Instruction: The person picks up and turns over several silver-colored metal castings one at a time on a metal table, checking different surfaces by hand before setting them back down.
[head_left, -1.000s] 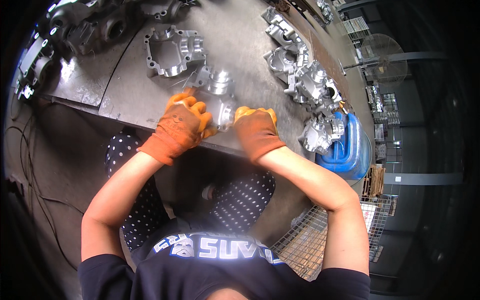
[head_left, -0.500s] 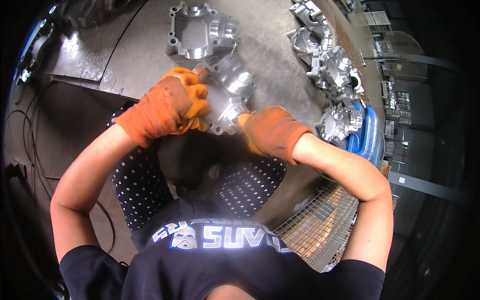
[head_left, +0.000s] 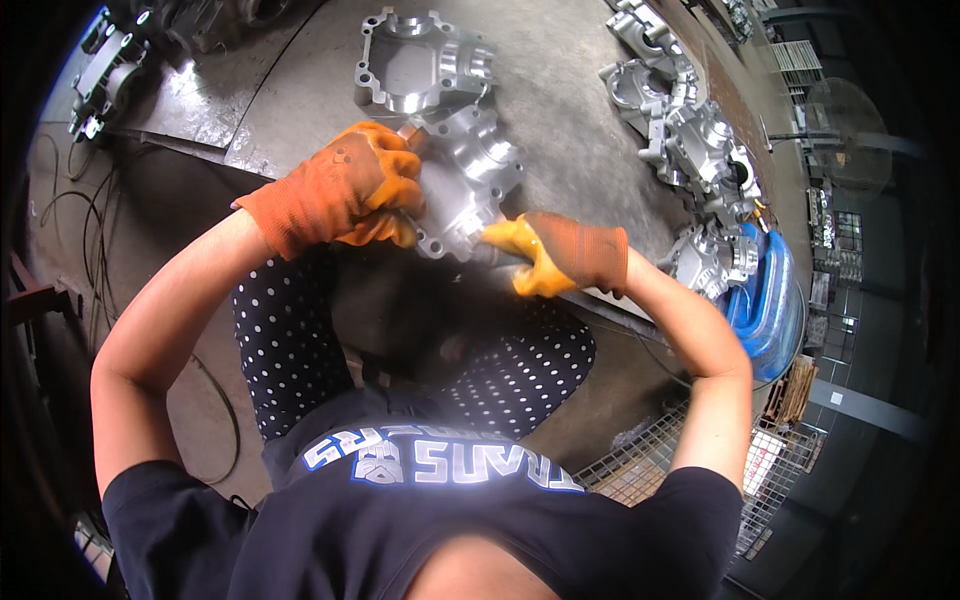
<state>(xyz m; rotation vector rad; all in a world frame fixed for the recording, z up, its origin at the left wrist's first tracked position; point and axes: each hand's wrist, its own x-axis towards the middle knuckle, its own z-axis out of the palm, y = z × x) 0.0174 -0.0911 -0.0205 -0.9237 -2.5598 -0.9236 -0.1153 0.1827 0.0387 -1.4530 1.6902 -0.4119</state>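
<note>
A silvery metal casting with machined bores and bolt holes stands tilted at the near edge of the worktable. My left hand, in an orange glove with a yellow-orange palm, curls its fingers round the casting's left side. A small brown block shows above those fingers; whether they hold it too is hidden. My right hand, gloved alike, is at the casting's lower right corner, thumb and fingers closed. Between them is a blurred grey thing that I cannot make out.
Just beyond lies a second open casting on the grey metal worktable. Several castings line the right side, beside a blue plastic tub. A wire mesh basket stands low right. Cables hang at the left.
My right hand has turned and its fingers now point more to the left, at the casting's near corner. My left hand keeps its grip. The whole view has shifted slightly.
</note>
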